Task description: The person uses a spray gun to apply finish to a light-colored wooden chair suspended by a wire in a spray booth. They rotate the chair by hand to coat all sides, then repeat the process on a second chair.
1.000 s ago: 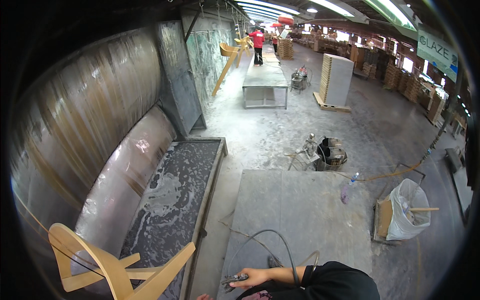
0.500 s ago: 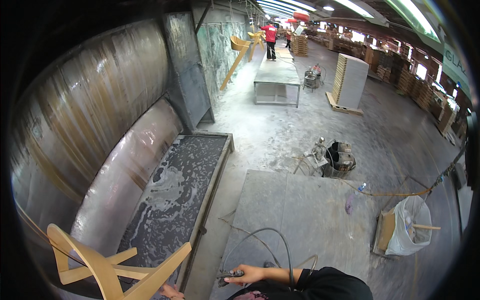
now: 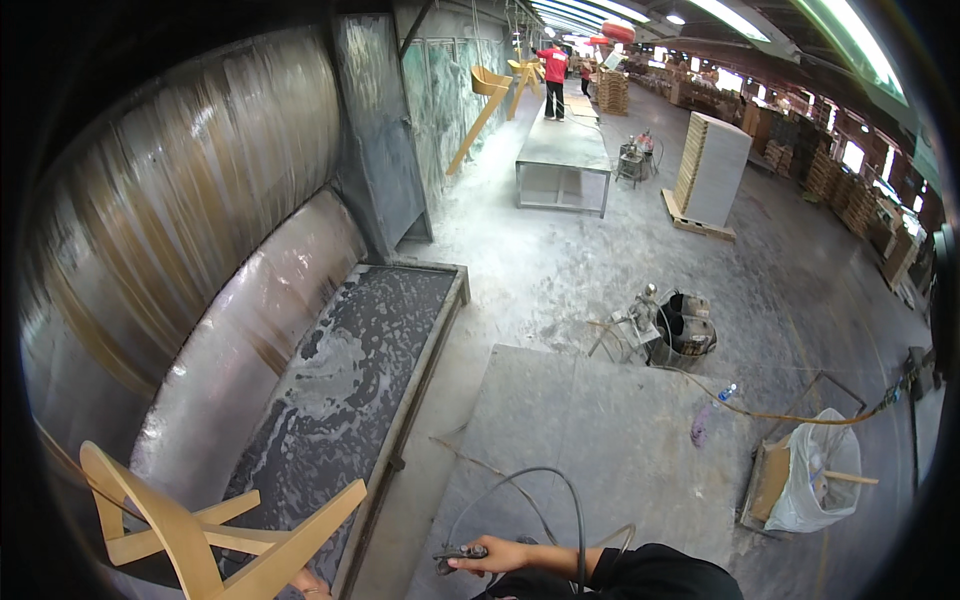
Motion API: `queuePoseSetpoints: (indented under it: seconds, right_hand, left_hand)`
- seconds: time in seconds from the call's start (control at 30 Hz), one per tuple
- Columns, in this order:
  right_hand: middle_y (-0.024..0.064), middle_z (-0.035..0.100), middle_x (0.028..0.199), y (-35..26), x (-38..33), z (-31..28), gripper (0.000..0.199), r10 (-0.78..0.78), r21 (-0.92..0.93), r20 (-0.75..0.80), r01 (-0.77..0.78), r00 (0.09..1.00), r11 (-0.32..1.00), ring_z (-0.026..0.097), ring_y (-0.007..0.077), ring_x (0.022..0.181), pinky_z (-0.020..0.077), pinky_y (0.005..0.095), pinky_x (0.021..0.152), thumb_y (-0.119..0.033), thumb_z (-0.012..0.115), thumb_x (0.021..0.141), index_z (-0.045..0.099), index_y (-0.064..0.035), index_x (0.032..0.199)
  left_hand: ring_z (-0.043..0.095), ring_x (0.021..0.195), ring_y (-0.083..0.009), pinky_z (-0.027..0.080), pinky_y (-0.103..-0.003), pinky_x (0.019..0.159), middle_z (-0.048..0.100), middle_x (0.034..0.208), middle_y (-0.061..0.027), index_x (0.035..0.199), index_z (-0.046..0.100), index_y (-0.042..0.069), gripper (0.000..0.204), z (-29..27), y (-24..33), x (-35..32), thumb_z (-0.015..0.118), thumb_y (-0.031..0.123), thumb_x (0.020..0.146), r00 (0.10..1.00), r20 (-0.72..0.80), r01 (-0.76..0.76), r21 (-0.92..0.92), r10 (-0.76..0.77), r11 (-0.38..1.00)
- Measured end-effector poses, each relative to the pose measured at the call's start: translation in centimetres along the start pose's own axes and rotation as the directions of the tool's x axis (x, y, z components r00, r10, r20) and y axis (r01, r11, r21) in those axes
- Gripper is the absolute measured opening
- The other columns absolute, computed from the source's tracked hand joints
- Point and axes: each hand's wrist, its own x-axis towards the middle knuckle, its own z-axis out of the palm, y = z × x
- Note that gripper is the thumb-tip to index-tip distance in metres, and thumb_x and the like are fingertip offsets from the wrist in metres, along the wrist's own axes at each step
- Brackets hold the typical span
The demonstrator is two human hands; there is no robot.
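Note:
At the lower left a pale wooden chair frame (image 3: 190, 530), with a curved back and splayed legs, is tilted at the edge of a trough of dark, foamy liquid (image 3: 350, 370). My left hand (image 3: 312, 584) shows only in part at the bottom edge, right beside the chair's leg. Its fingers are mostly hidden, so its grip does not show. My right hand (image 3: 488, 555) is closed around a dark spray gun (image 3: 455, 557). A thin dark hose (image 3: 575, 500) loops up over my right forearm.
A stained metal drum wall (image 3: 200, 230) rises behind the trough. Pump equipment with black buckets (image 3: 685, 330) stands ahead on the floor. A lined bin (image 3: 820, 475) is at right, and a brown hose (image 3: 780, 413) runs there. Farther off, a person in red (image 3: 555, 70) stands on a long table (image 3: 565, 150).
The chair frame and my left hand have shifted slightly left in view. My right hand keeps hold of the spray gun, nearly in the same place. The view has tilted a little.

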Motion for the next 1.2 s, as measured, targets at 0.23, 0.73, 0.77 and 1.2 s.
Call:
queuePoseSetpoints:
  seconds: [0.23,0.73,0.77,1.2]
  right_hand:
    - [-0.0011,0.056,0.068,-1.0,-3.5,-1.8,0.051,-0.096,0.008,-0.020,0.096,0.995,0.995,0.055,0.0100,0.066,0.0478,0.0278,0.066,-0.053,0.063,0.101,0.063,-0.0060,0.082]
    - [-0.0012,0.053,0.067,0.4,-10.7,-5.7,0.052,-0.102,-0.003,-0.126,0.102,0.987,0.995,0.051,0.0101,0.065,0.0473,0.0269,0.065,-0.053,0.064,0.100,0.060,-0.0077,0.077]
    - [-0.0009,0.053,0.067,0.2,-10.9,-5.9,0.052,-0.073,-0.023,-0.147,0.070,0.986,0.997,0.051,0.0102,0.064,0.0488,0.0276,0.065,-0.054,0.065,0.100,0.059,-0.0079,0.077]
    - [0.0013,0.059,0.072,-0.4,-11.3,-7.9,0.056,-0.013,-0.006,-0.083,0.013,0.996,1.000,0.058,0.0115,0.071,0.0515,0.0273,0.073,-0.058,0.068,0.096,0.064,-0.0042,0.080]
  left_hand:
    - [0.054,0.124,-0.0207,0.035,-0.046,0.114,0.057,0.137,-0.0036,0.140,0.056,0.017,0.063,2.7,0.2,1.0,0.059,0.062,0.096,0.911,0.365,0.309,-0.298,-0.192,0.903]
    - [0.056,0.129,-0.0263,0.040,-0.048,0.113,0.064,0.137,-0.0068,0.144,0.056,0.015,0.047,6.0,-1.6,-6.7,0.056,0.038,0.102,0.817,0.571,0.349,-0.387,-0.075,0.853]
    - [0.056,0.131,-0.0272,0.041,-0.048,0.113,0.065,0.137,-0.0072,0.143,0.057,0.015,0.044,6.1,-2.1,-7.1,0.054,0.035,0.104,0.785,0.619,0.345,-0.387,-0.037,0.855]
    - [0.057,0.125,-0.0340,0.048,-0.053,0.107,0.053,0.145,-0.0196,0.148,0.036,-0.004,0.090,13.7,0.3,-21.5,0.090,0.020,0.081,0.989,-0.026,-0.150,-0.260,0.149,0.954]
